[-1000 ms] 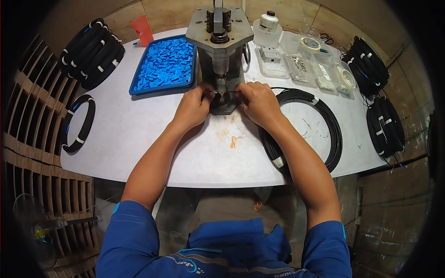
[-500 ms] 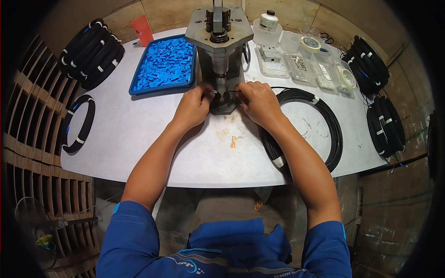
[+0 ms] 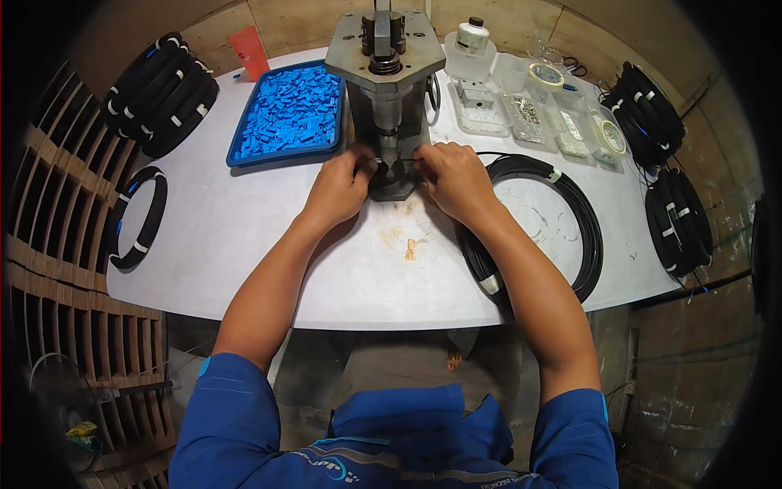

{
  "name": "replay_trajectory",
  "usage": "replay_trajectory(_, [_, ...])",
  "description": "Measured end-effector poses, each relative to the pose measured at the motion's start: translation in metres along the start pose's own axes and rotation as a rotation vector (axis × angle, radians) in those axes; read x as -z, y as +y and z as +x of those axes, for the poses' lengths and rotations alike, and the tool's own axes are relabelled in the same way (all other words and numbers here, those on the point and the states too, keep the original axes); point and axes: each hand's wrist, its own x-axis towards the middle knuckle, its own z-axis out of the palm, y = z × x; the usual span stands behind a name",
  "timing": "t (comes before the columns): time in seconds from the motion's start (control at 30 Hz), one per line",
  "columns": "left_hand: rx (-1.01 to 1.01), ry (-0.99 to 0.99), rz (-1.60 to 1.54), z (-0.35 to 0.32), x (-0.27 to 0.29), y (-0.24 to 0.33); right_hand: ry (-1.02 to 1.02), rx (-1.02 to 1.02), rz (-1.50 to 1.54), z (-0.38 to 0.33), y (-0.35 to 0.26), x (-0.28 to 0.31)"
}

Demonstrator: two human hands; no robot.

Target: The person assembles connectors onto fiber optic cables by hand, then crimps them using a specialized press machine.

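Here, toward twelve o'clock, the right hand [image 3: 458, 175] pinches a black cable [image 3: 410, 160] at the press [image 3: 385, 75], long axis three-to-nine, pointing toward nine; whether the left hand [image 3: 340, 186] grips anything, I cannot tell

Plywood wall [image 3: 513, 20] behind white table [image 3: 220, 253]; dim left rack [image 3: 126, 379] looks wooden.

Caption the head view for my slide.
Left hand and right hand at a metal press, tray of blue pieces left, black cable coil right.
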Motion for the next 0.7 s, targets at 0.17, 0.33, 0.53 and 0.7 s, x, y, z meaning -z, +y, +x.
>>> replay_trajectory(0.17, [-0.001, 0.003, 0.004, 0.0000, -0.0010, -0.0007, -0.012, -0.005, -0.003, -0.0001, -0.0008, 0.0006])
replay_trajectory(0.33, [-0.016, 0.007, 0.012, 0.0005, -0.0014, -0.0013, -0.003, 0.002, -0.002, -0.0002, 0.0006, -0.0006])
replay_trajectory(0.53, [-0.016, 0.010, -0.007, -0.0001, -0.0014, -0.0021, -0.002, -0.001, -0.002, 0.0001, 0.0000, -0.0005])
replay_trajectory(0.7, [-0.013, 0.006, -0.011, -0.0003, -0.0009, -0.0012, 0.003, -0.004, 0.003, 0.0003, -0.0003, -0.0005])
